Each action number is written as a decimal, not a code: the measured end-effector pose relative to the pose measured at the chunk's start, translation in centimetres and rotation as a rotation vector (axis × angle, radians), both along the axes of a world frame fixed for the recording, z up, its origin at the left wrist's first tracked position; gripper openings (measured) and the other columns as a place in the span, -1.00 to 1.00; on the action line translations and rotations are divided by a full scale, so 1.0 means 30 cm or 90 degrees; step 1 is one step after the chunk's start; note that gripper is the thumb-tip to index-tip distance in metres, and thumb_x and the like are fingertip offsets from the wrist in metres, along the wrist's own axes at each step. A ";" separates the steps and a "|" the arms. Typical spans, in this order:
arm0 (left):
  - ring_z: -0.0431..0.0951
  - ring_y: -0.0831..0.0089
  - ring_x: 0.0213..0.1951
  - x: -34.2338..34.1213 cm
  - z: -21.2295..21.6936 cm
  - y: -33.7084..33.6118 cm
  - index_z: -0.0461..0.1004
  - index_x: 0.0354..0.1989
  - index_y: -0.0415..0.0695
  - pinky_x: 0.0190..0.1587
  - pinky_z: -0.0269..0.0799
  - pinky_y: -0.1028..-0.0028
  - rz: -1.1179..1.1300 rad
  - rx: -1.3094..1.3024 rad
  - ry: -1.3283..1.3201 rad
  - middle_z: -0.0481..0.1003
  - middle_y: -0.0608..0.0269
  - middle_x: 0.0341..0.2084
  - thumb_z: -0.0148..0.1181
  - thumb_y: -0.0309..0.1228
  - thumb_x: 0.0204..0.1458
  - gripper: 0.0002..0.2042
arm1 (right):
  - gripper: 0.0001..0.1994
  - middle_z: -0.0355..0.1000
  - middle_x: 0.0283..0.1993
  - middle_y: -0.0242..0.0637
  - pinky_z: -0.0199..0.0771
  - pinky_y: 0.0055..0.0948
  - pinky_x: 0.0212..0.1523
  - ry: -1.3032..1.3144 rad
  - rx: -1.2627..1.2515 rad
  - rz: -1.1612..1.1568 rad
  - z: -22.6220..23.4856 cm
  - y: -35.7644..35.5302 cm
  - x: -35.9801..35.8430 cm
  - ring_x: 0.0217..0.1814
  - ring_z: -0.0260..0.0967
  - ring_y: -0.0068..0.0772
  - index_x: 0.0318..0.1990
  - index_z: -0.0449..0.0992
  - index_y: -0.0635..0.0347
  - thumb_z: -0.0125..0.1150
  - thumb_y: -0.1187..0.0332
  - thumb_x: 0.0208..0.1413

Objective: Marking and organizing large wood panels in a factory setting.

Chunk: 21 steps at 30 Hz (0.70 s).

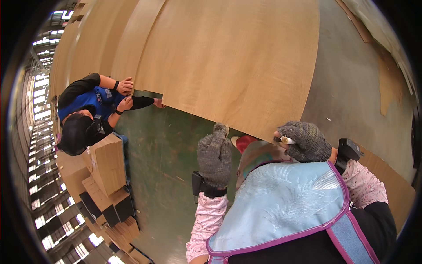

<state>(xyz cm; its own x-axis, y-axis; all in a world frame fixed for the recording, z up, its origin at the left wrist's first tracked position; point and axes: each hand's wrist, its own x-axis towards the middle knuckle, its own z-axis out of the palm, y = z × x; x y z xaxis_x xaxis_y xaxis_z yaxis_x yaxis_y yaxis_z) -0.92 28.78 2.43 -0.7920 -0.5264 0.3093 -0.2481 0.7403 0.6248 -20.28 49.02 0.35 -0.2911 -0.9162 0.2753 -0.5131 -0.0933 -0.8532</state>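
Nearest to the camera is my own torso: a pale blue apron (281, 198) with purple edging, worn over pink patterned sleeves. Both of my forearms come up from the lower edge, each with a dark band at the wrist.

My left hand (214, 155), in a grey knit glove, is raised with the fingers together and extended. It is not clamped on anything; it hovers just below the near edge of the large veneer sheet (228, 61), and I cannot tell whether the fingertips touch that edge.

My right hand (305, 141), in a matching grey glove, is curled closed. It is clamped on a small pale object (286, 140) that shows between thumb and fingers, right at the sheet's near edge. What the object is cannot be made out. The two hands are apart, with a red and white item (244, 141) visible between them, low down.

The veneer sheet is thin, light brown and wide. It runs from my hands away across the upper middle of the view, with further sheets overlapping it to the left. Under its near edge lies a green floor (167, 149); to the right is a grey floor with loose brown scraps.

At the sheet's far left edge a second person (88, 110) in a blue vest and dark sleeves holds the sheet with both bare hands.

Beside that person, at lower left, stand plain brown cardboard boxes (107, 171), block-shaped, stacked with dark ends. No labels on them are readable.
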 end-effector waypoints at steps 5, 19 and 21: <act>0.52 0.08 -0.28 0.011 -0.060 0.070 0.50 -0.03 -0.25 -0.18 0.46 0.25 -0.162 0.049 -0.030 0.55 0.02 -0.28 0.21 -0.62 -0.02 -0.68 | -0.59 0.51 -0.23 -0.22 0.52 -0.24 -0.25 0.001 0.002 -0.003 0.021 -0.017 -0.001 -0.23 0.52 -0.08 0.04 0.47 0.10 0.30 0.39 -0.03; 0.55 0.20 -0.28 -0.007 -0.029 0.042 0.57 -0.16 -0.25 -0.23 0.45 0.28 -0.132 -0.156 -0.248 0.56 0.09 -0.31 0.19 -0.54 0.09 -0.83 | -0.75 0.53 -0.17 -0.15 0.51 -0.28 -0.11 -0.102 0.056 -0.017 0.015 -0.008 -0.001 -0.13 0.52 -0.12 -0.05 0.52 0.20 0.23 0.31 0.16; 0.54 0.35 -0.30 0.026 -0.081 0.105 0.56 -0.17 -0.27 -0.26 0.45 0.37 -0.189 0.191 -0.461 0.55 0.14 -0.34 0.22 -0.45 0.11 -0.82 | -0.73 0.53 -0.15 -0.15 0.50 -0.30 -0.08 -0.112 0.093 -0.024 0.040 0.003 0.000 -0.11 0.52 -0.16 -0.02 0.51 0.20 0.22 0.29 0.19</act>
